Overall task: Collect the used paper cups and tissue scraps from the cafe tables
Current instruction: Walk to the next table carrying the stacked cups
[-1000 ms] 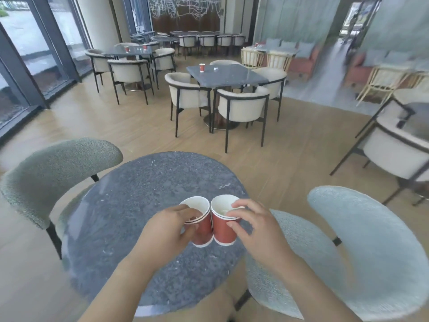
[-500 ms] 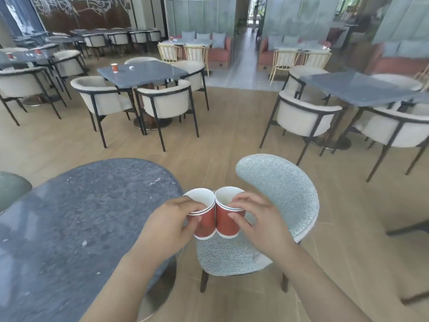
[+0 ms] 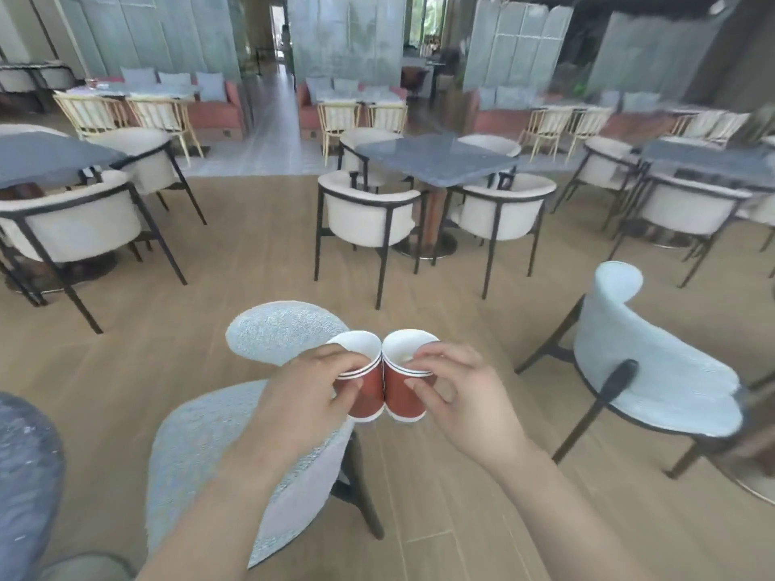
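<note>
Head view: left hand (image 3: 302, 396) pinching the left cup (image 3: 364, 392) at rim and wall, right hand (image 3: 465, 398) pinching the right cup (image 3: 406, 398) likewise; both upright, sides touching, carried in the air above a pale chair (image 3: 218, 446), off any counter; probably best done by nesting one cup inside the other to free a hand; grip lightly to avoid crushing thin paper; hold level in case of dregs. Counted: two red cups; two hands, one cup each; no tissue scraps in sight; three square counters (image 3: 436, 161) ahead, blurred; one round counter (image 3: 25, 475) at lower left.
</note>
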Available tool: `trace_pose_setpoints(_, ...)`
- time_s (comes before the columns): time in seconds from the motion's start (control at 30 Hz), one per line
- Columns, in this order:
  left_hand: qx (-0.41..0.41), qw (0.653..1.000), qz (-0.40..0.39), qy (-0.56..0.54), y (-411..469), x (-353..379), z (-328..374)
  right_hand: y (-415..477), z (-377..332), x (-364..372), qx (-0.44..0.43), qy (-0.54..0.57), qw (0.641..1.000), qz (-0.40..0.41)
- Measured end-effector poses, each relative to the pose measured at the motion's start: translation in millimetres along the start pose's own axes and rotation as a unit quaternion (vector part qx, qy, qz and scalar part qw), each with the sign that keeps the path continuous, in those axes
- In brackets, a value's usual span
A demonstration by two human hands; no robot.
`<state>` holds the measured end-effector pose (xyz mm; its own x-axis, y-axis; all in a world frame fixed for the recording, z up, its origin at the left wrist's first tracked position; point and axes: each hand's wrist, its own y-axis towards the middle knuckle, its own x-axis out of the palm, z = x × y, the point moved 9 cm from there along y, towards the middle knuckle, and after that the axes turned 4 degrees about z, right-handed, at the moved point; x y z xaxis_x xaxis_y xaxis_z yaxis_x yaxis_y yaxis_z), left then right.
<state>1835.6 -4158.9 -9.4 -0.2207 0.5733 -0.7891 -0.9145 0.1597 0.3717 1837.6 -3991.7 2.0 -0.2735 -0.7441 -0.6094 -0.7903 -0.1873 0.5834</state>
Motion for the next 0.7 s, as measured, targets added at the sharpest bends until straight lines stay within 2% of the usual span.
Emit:
trace_pose_setpoints(0.17,0.031,0.998,-0.040,-0.036,54.7,69.4,56.5,2.3,75.8,-57.5,0.030,-0.023,0.999,0.019)
trace_pose_setpoints(0.37,0.055,0.995,-0.070,-0.055,108.1,122.2,92.9,14.9,143.0,-94.1,0.050,-0.045,0.997,0.049)
trace_pose_setpoints(0.7,0.081,0.990,-0.095,-0.069,223.0,193.4,91.1,80.6,247.7,-96.2,0.083,-0.068,0.992,0.061)
